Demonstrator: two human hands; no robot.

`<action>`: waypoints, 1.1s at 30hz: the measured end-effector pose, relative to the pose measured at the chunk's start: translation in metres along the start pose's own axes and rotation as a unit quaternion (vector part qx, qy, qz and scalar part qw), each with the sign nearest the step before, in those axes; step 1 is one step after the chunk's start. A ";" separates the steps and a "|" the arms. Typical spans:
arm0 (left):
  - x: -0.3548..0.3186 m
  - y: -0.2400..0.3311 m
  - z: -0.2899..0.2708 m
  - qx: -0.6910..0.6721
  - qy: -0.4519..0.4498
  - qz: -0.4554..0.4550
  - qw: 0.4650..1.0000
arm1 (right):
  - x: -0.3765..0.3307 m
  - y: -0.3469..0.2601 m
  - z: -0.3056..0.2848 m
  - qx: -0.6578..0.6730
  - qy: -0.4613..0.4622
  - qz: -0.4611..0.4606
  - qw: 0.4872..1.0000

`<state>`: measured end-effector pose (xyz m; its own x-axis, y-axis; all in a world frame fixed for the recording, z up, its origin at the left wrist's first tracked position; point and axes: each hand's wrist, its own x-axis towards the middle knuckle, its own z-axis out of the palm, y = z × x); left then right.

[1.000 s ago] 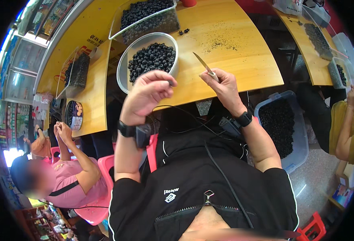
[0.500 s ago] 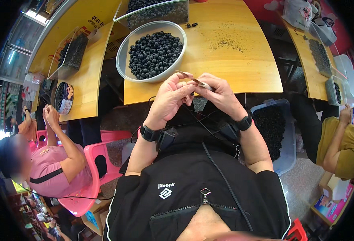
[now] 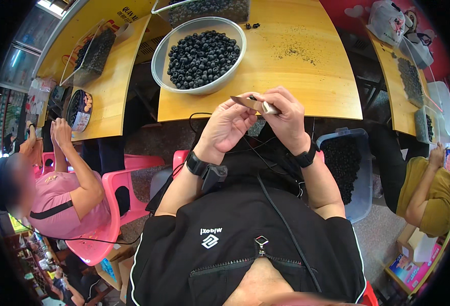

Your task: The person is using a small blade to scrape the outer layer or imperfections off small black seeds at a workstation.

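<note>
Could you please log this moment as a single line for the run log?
left hand: touching small knife | right hand: gripping knife | bowl of dark berries: on yellow table

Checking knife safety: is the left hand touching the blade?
Touching. In the head view the left hand has its fingertips against the blade, with no gap showing; the right hand grips the handle end.

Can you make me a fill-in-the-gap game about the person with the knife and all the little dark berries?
1. The right hand holds a small ____ with a pale handle.
2. The big bowl on the yellow table is full of small dark ____.
3. Both wrists wear a ____ band.
4. The person in pink sits on a ____ plastic chair.

Missing words: knife; berries; black; pink
</note>
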<state>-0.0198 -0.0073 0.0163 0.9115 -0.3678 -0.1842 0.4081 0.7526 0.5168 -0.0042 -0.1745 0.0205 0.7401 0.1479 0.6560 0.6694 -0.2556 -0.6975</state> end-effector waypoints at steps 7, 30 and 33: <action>0.001 -0.001 -0.001 -0.041 0.024 0.015 0.999 | -0.001 -0.002 0.005 -0.084 0.003 -0.069 0.994; -0.007 0.013 -0.018 -0.030 -0.064 0.045 0.996 | 0.005 -0.026 0.002 -0.158 -0.068 -0.101 0.980; -0.007 0.011 -0.018 -0.039 -0.070 0.054 0.995 | 0.005 -0.025 0.002 -0.151 -0.075 -0.095 0.981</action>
<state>-0.0206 0.0136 0.0081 0.9361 -0.3517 -0.0104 0.3167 0.8293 0.4604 -0.0165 -0.1656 0.0406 0.6205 0.3538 0.6999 0.7632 -0.4778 -0.4351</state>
